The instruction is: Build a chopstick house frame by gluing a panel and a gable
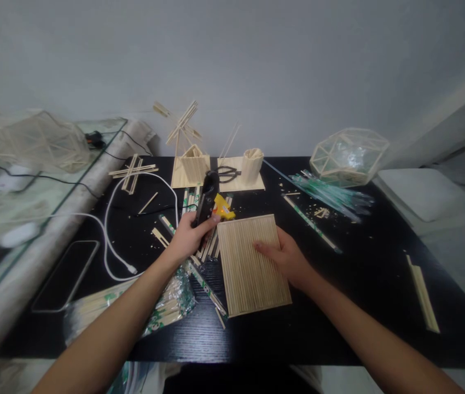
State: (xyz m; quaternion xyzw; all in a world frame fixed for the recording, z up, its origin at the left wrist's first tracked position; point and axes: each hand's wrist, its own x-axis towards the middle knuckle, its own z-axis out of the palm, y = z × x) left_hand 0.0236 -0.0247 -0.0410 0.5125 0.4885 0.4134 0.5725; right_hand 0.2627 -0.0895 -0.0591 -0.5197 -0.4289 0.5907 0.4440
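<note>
My left hand (191,232) is closed round a black and yellow hot glue gun (208,200), its yellow part pointing toward the right. In my right hand (292,257) is a flat rectangular panel (253,273) of wooden sticks set side by side, gripped at its right edge with the thumb on top. The panel is tilted above the black table, its upper left corner close below the glue gun's yellow part. Wrapped chopsticks (208,284) lie partly under the left hand and panel.
Behind stand a stick-built windmill model (193,164) and a stick cup (252,164), with black scissors (227,174) between. A bag of chopsticks (170,306), white cable (107,241) and phone (66,276) are left. Right are plastic wrappers (331,194), a polyhedral frame (347,156) and joined sticks (423,295).
</note>
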